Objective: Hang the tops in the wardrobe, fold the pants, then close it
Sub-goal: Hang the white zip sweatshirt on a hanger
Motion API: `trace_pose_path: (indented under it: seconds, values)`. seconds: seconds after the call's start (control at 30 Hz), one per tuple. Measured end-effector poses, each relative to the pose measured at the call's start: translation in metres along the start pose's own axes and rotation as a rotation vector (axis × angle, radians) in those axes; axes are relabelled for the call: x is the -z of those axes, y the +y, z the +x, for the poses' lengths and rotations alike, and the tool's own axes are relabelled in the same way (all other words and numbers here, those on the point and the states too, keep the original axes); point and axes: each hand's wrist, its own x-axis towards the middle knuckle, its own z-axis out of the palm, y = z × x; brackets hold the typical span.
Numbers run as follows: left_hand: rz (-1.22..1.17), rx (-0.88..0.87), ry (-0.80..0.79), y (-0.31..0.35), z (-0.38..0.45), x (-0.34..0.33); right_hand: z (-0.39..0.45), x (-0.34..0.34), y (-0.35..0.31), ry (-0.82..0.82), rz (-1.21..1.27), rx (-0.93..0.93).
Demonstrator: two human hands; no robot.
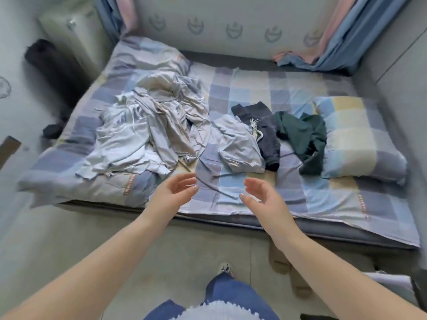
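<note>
Reaching out over the near edge of the bed (312, 204), the left hand (175, 192) and right hand (261, 197) are held with fingers loosely spread and nothing gripped. On the checked sheet, a heap of pale grey clothes (147, 135) is piled at the left, with a dark navy garment (261, 128) and a dark green garment (305, 139) beside the pillow (358, 139).
</note>
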Motion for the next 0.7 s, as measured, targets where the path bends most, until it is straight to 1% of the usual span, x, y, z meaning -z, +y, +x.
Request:
trace_pose_path:
  seconds: [0.07, 0.17, 0.37, 0.5, 0.7]
  values:
    - [-0.020, 0.023, 0.091, -0.003, 0.016, 0.002, 0.029, -0.001, -0.001, -0.076, 0.008, -0.027]
    - [-0.053, 0.053, 0.178, -0.009, 0.028, 0.007, 0.059, -0.008, -0.003, -0.138, 0.040, -0.058]
    - [-0.179, 0.136, 0.319, -0.018, 0.049, 0.028, 0.105, -0.036, -0.005, -0.265, 0.021, -0.129]
    - [-0.200, 0.167, 0.359, -0.020, 0.071, 0.053, 0.138, -0.059, -0.015, -0.297, 0.011, -0.152]
    - [-0.203, 0.213, 0.347, -0.025, 0.130, 0.126, 0.200, -0.122, -0.028, -0.280, -0.032, -0.203]
